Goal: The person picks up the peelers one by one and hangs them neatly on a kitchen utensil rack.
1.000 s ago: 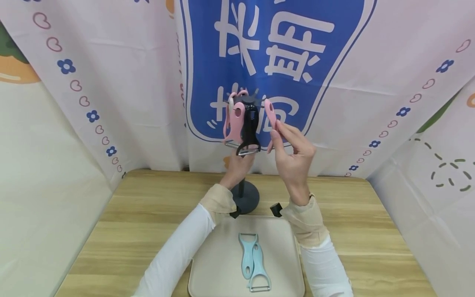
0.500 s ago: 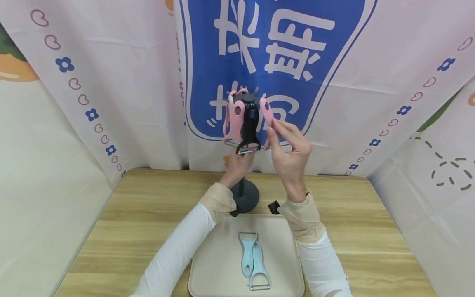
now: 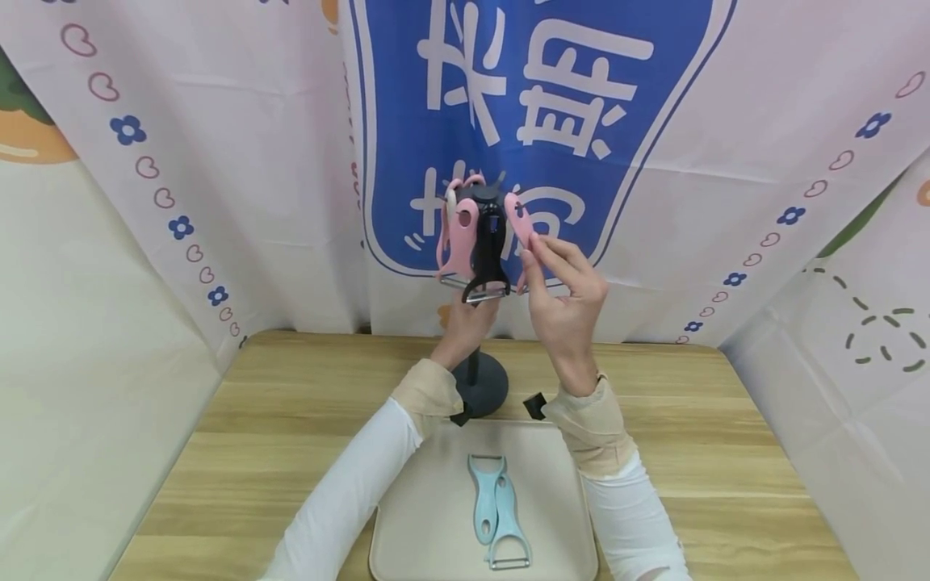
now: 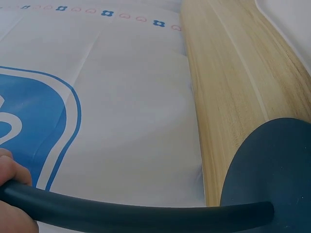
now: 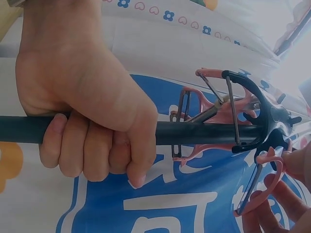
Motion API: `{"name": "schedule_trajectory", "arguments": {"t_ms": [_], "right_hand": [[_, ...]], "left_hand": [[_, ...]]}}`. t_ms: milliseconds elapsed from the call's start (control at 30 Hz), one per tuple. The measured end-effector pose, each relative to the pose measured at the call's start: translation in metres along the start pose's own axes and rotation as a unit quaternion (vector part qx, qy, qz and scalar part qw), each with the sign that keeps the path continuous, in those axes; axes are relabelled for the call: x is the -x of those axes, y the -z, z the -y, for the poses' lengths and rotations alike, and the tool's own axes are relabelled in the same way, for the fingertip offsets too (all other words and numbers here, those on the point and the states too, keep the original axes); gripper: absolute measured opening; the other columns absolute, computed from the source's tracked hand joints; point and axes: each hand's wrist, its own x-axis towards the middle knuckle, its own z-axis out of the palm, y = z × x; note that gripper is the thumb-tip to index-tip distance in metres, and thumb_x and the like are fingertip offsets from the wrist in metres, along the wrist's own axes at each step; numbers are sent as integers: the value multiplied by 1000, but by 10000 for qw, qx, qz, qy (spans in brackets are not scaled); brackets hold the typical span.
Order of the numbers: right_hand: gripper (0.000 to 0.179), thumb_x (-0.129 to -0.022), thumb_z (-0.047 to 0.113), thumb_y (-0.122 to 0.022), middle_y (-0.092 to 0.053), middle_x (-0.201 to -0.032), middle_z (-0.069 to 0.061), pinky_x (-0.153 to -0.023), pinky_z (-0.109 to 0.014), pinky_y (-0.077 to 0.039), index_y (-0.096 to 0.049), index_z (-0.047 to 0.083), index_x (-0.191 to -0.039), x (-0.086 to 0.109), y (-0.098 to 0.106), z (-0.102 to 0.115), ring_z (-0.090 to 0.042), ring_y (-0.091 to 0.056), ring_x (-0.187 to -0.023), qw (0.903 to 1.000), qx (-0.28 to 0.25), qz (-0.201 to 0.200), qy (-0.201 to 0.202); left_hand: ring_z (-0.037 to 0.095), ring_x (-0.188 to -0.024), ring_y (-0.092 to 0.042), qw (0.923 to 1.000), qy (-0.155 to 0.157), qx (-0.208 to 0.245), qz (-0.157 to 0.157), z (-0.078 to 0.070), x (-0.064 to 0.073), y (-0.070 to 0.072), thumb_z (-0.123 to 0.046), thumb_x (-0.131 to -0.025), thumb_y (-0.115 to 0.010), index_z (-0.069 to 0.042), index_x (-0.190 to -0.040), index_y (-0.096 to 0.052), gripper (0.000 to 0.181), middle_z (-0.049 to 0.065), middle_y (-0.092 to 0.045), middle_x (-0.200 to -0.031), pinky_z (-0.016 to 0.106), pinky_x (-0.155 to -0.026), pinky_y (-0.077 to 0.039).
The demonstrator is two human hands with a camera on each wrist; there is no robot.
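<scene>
My left hand (image 3: 468, 324) is wrapped round the dark pole (image 4: 121, 217) of a hanging stand, just under its top. Between thumb and fingertips, my right hand (image 3: 570, 300) pinches a pink peeler (image 3: 516, 211) by the handle, blade end down. The hole in that handle is right at a hook on the stand's right side, and a dark hook tip shows in it. Beside it hang a black peeler (image 3: 490, 246) and another pink peeler (image 3: 461, 246). More pink peelers and a whitish one are partly hidden behind these.
Two light blue peelers (image 3: 485, 502) lie overlapping in a beige tray (image 3: 414, 508) in front of the stand. The stand's round base (image 3: 488, 389) sits on the wooden table (image 3: 291, 420) behind the tray. A printed cloth (image 3: 291, 186) hangs close behind.
My right hand has shifted left with the pink peeler, bringing its handle hole to the stand's hook. The left hand stays on the pole.
</scene>
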Motion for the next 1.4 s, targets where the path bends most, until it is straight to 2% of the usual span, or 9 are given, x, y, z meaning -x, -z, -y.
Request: {"name": "schedule_trajectory", "arguments": {"t_ms": [300, 533, 633, 833, 1000, 1100, 1167, 1333, 1400], "right_hand": [[21, -89, -7, -81, -79, -109, -19, -84, -26, -61, -81, -3, -110, 0, -3, -1, -28, -77, -92, 9999, -105, 10, -3], [22, -90, -7, -80, -80, -108, -19, -85, -26, -62, -80, -3, -112, 2, -4, -1, -26, -77, -94, 9998, -127, 103, -108], [24, -90, -8, -80, -80, -108, -20, -84, -26, -62, -80, -3, -113, 3, -2, -1, -22, -78, -94, 9992, -273, 215, -199], [32, -91, -7, -79, -79, -113, -20, -90, -30, -62, -77, -3, -122, 7, 2, 0, -15, -77, -98, 9964, -442, 475, -550], [37, -93, -3, -79, -79, -116, -20, -92, -33, -62, -74, -2, -129, 9, 5, 0, -18, -77, -102, 9947, -381, 641, -710], [35, -93, -3, -79, -79, -115, -19, -91, -32, -62, -75, -2, -127, 10, 5, 0, -19, -76, -103, 9944, -386, 628, -763], [33, -93, -3, -78, -78, -115, -19, -92, -32, -62, -75, -2, -126, 9, 6, 0, -21, -76, -104, 9943, -382, 623, -777], [31, -94, -2, -77, -77, -120, -19, -94, -34, -62, -75, -1, -126, 7, 8, 0, -26, -75, -109, 9947, -378, 598, -744], [30, -94, -2, -77, -77, -120, -19, -93, -34, -62, -76, -1, -124, 7, 9, 0, -23, -75, -110, 9950, -394, 548, -742]], "left_hand": [[11, -51, -32, 9999, 65, -101, -64, 0, 0, -1, -26, -112, -57, -13, -82, -53, 32, -8, -41, -60, 28, -52, -29], [12, -52, -32, 9999, 61, -85, -100, 1, 1, -1, -24, -111, -58, -15, -80, -51, 33, -6, -40, -60, 28, -53, -29], [11, -54, -35, 9996, 123, -216, -142, 1, 2, 0, -24, -110, -58, -18, -86, -56, 25, -7, -43, -62, 28, -55, -32], [13, -57, -39, 9992, 129, -353, -164, 3, 3, 0, -22, -110, -57, -16, -93, -57, 18, -4, -45, -66, 29, -57, -34], [12, -58, -43, 9993, 99, -312, -202, 5, 2, 0, -17, -108, -59, -16, -95, -60, 13, -3, -48, -67, 28, -57, -37], [13, -57, -41, 9995, 53, -277, -147, 5, 1, 0, -21, -109, -59, -12, -93, -58, 19, -2, -47, -66, 29, -56, -36], [14, -58, -42, 9990, 18, -417, -155, 4, 0, 0, -24, -110, -59, -12, -97, -60, 18, -2, -47, -66, 29, -57, -37], [14, -60, -43, 9980, 122, -573, -219, 1, -1, 0, -30, -109, -59, -17, -104, -62, 14, -3, -46, -67, 30, -61, -38], [14, -60, -41, 9984, 207, -495, -197, 0, -1, 1, -30, -110, -59, -17, -97, -60, 19, -4, -46, -67, 30, -60, -36]]}}
